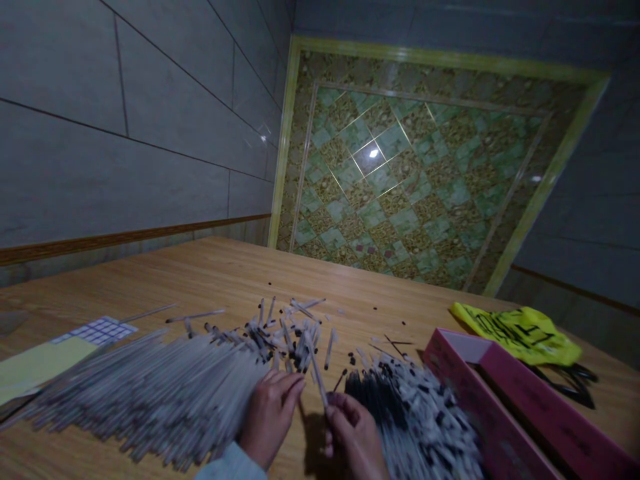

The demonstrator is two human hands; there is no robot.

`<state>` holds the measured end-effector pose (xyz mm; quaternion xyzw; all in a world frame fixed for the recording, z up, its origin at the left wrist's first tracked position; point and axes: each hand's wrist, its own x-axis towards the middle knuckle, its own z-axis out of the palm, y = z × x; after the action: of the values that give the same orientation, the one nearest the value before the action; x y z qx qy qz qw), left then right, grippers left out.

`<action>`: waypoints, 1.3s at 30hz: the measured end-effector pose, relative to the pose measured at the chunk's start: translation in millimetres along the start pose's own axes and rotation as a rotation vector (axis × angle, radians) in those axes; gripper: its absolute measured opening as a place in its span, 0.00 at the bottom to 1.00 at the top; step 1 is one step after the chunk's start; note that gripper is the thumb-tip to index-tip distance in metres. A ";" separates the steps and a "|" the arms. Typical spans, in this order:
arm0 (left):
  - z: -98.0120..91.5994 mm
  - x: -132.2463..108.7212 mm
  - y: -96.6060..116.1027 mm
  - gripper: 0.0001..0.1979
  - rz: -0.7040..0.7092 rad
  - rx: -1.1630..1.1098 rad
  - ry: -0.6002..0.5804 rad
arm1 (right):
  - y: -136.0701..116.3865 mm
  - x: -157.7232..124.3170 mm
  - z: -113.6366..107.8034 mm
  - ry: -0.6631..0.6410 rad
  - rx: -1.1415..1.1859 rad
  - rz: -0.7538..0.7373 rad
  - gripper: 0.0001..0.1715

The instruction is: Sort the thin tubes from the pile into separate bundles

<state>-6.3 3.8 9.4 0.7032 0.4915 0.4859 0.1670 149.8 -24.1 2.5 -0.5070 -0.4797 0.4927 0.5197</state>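
My right hand [353, 427] pinches a slim, whitish pen [316, 373] between thumb and fingers, its far end pointing up and away over the table. Close beside it on the left, my left hand [273, 407] has thumb and fingers drawn together; whether anything is between them I cannot make out. A wide pile of clear pen barrels [150, 393] lies left of that hand and partly behind it. Beyond both hands are scattered translucent pen caps [300, 337] with dark ends. Right of my right hand lies a heap of capped pens [420, 407] with black parts.
A pink open box [490, 400] stands at the right, with a yellow printed bag [517, 333] behind it. At the left lie a yellowish sheet [45, 367] and a checked card [95, 329]. The wooden table [210, 267] meets a tiled wall [150, 167].
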 end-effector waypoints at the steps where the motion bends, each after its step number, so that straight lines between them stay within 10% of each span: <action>1: 1.3 0.0 2.1 0.12 -0.042 -0.105 -0.019 | 4.9 -4.6 2.5 -0.045 0.137 0.020 0.23; 10: -0.2 2.0 8.9 0.21 -0.355 -0.712 -0.101 | 34.7 -12.2 22.8 -0.070 0.266 -0.060 0.30; 21: 3.4 -9.0 34.0 0.10 0.080 -0.168 -0.481 | -22.8 -8.7 -33.4 0.104 0.015 -0.246 0.19; 25: 3.9 -8.2 22.8 0.10 0.101 -0.047 -0.259 | -21.1 -9.6 -33.1 0.119 0.034 -0.169 0.17; 29: 0.6 -2.7 6.9 0.28 -0.170 -0.252 0.129 | -16.2 -9.9 -27.6 0.162 0.334 -0.059 0.20; 33: 1.9 -0.7 8.3 0.33 -0.327 -0.683 -0.005 | -14.5 -11.9 -16.0 0.105 0.597 0.164 0.24; 39: 6.7 -6.1 22.0 0.15 -0.302 -0.829 -0.241 | -7.7 -15.3 1.5 -0.070 0.680 0.282 0.26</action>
<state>10.7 -9.9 18.8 0.5491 0.3297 0.5266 0.5590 147.6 -39.3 10.3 -0.3492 -0.2314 0.7077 0.5689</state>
